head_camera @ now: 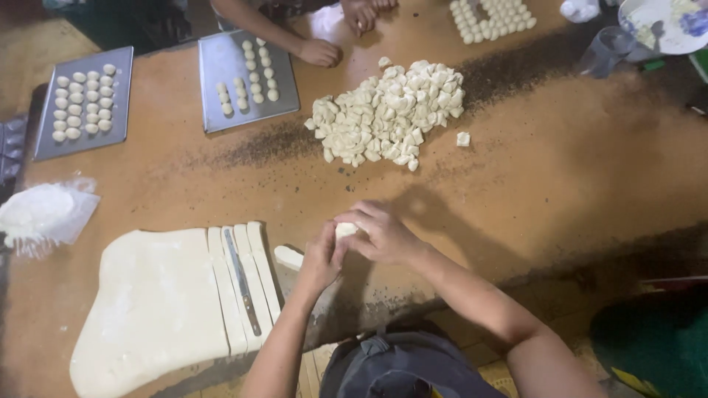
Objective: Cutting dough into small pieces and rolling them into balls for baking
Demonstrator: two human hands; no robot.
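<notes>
We hold a small piece of dough (345,230) between our two hands, above the near edge of the wooden table (575,169). Our left hand (322,258) closes its fingers on the piece from below and from the left; our right hand (383,234) curves over it from the right, so the piece sits pinched between both sets of fingertips, probably to shape it. At the near left corner lies the rolled dough sheet (151,309) with cut strips and a knife (242,281) on them, close to our left hand. The pile of cut pieces (387,112) sits in the middle. Another person's hand (318,52) rests beside a metal tray (247,79) at the far edge.
</notes>
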